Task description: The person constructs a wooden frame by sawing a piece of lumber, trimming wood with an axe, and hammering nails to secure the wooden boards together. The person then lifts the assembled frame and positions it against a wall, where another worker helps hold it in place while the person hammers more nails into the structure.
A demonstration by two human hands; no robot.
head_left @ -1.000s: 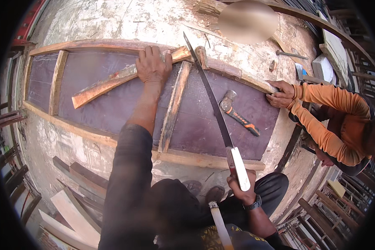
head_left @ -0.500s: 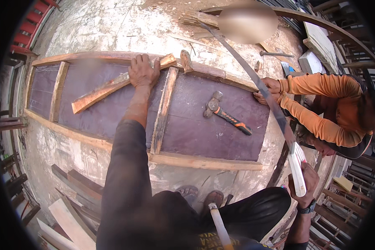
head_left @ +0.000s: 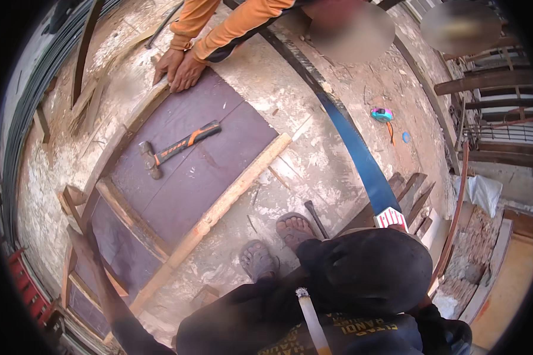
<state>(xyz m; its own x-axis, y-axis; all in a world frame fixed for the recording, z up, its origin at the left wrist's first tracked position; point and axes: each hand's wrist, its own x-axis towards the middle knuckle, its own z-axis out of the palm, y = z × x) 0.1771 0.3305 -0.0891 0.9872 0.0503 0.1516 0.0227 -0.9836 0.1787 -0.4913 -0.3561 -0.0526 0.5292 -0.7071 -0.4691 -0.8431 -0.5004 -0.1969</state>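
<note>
A wooden frame [head_left: 219,219] lies over a dark purplish panel [head_left: 201,112]. At its left part my left hand [head_left: 80,239] is closed over a loose wooden batten [head_left: 117,283]; its fingers show poorly. On the right, a long handsaw [head_left: 352,151] has its blade pointing away from me, and its white handle [head_left: 391,218] passes behind my raised knee. My right hand is hidden there, at the handle's grip. A claw-less hammer [head_left: 180,148] with a black and orange grip rests on the panel, apart from both hands.
A co-worker's hands [head_left: 180,70], in orange sleeves, press on the frame's far corner. A tape measure [head_left: 382,114] and a blue disc [head_left: 406,137] lie at right. Dark rods [head_left: 38,71] line the left; timber scraps [head_left: 397,189] lie near my knee. A cigarette [head_left: 311,319] shows below.
My view has swung to the right, so the frame and hammer appear turned and further left. The right hand and saw handle have passed behind my knee. The left hand stays at the loose batten.
</note>
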